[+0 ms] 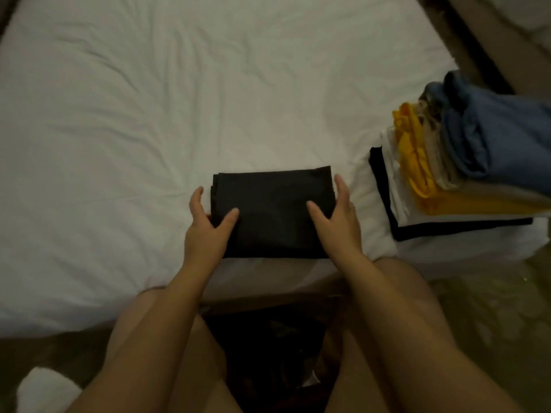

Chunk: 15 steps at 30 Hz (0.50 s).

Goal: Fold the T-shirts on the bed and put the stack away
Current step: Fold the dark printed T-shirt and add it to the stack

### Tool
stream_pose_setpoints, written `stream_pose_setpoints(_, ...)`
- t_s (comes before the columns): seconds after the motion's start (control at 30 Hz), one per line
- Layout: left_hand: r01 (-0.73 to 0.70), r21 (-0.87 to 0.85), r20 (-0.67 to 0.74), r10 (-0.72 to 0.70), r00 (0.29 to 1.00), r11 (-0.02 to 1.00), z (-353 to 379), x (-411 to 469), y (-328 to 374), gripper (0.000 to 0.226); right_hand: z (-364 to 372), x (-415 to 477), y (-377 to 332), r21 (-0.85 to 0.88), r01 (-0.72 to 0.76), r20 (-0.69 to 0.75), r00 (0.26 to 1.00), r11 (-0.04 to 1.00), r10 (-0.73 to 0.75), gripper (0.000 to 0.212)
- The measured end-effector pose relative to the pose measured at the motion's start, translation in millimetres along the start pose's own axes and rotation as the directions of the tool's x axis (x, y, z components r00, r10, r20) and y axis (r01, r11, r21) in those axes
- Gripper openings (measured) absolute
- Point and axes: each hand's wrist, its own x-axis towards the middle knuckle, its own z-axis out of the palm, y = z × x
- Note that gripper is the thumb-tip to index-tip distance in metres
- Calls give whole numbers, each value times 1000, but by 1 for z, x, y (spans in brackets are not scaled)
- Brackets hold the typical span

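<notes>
One folded black T-shirt (271,213) lies at the bed's (119,129) near edge. My left hand (205,225) and right hand (338,216) flank it, fingers straight, thumbs on top. One stack of folded shirts (447,174) sits to the right.

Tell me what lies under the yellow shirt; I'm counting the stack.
White fabric, then a black shirt at the bottom. Only their edges show; how many white layers is hidden.

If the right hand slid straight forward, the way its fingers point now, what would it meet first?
Likely nothing but bare white sheet: the right hand lies along the right edge of the folded black T-shirt, its fingers pointing toward the far side.
</notes>
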Motion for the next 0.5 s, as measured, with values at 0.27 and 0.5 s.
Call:
stream_pose_setpoints(0.27, -11, -229, 272, 75, 959, 973, -26, -17, 25, 28, -33, -13, -38, 202, 90, 169, 978, 975, -125, 47)
stream_pose_setpoints(0.5, -133, -335, 204, 210, 956, 933, -46, -69, 88, 38, -106, -52, -83, 267, 282, 9, 956, 922, -295, 56)
